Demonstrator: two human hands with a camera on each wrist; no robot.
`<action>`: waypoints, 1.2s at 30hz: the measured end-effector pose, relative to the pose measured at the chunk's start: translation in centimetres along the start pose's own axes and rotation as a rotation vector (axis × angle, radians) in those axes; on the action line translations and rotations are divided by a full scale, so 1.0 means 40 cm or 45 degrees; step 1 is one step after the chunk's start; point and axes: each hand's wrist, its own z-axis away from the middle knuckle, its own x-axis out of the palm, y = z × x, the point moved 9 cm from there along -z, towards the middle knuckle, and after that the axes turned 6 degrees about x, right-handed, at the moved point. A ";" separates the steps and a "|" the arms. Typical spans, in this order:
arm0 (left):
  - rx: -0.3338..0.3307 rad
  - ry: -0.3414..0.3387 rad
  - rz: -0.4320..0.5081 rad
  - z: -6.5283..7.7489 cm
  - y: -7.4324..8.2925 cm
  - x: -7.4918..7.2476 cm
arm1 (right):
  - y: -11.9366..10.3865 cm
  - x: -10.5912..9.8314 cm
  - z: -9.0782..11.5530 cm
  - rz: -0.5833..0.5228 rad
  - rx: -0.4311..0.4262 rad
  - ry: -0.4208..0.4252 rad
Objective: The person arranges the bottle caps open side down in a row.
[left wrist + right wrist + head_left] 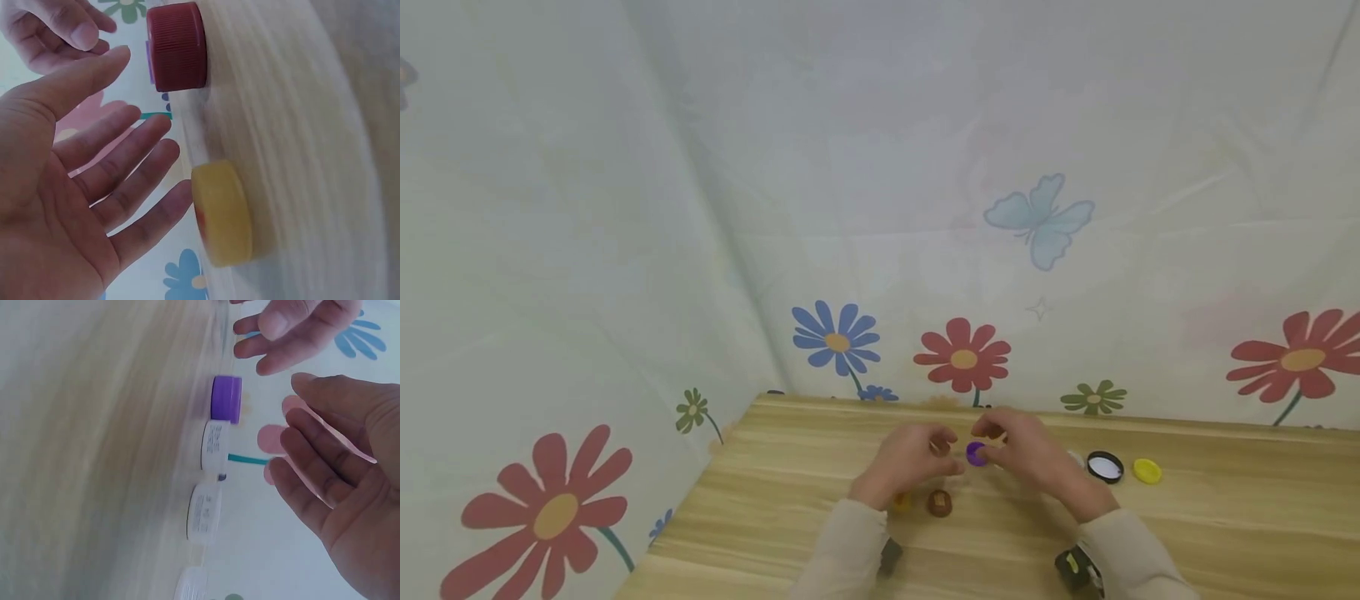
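A ribbed dark red bottle cap (177,47) and a yellow round cap (222,212) stand on the table beside my left hand (906,458). Its fingers are spread and relaxed around nothing. In the left wrist view, one fingertip appears at the yellow cap's edge; whether it touches, I cannot tell. My right hand (1030,450) hovers by a purple cap (226,400), fingers loosely bent. The right wrist view shows a gap between that hand and the purple cap. Two white caps with printing, a nearer one (204,512) and another (215,447), line up beside the purple one.
A black-rimmed white lid (1105,467) and a bright yellow lid (1147,471) lie right of my right hand on the wooden table (1240,517). A clear cap (190,584) shows at the right wrist view's lower edge. A flowered curtain (880,250) hangs behind the table.
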 end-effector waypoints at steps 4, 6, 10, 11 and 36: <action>0.019 0.010 -0.017 -0.010 0.008 0.006 | 0.011 -0.016 -0.001 0.042 0.024 0.042; 0.023 0.019 -0.029 -0.015 0.010 0.009 | 0.015 -0.014 -0.004 0.047 0.022 0.036; 0.028 0.025 -0.018 -0.023 0.014 0.012 | 0.028 -0.002 -0.013 0.031 0.063 -0.012; 0.028 0.024 -0.010 -0.024 0.015 0.014 | 0.032 0.002 -0.014 0.025 0.080 -0.026; 0.131 -0.039 0.003 -0.029 0.028 0.040 | 0.055 0.054 -0.026 0.091 0.082 -0.086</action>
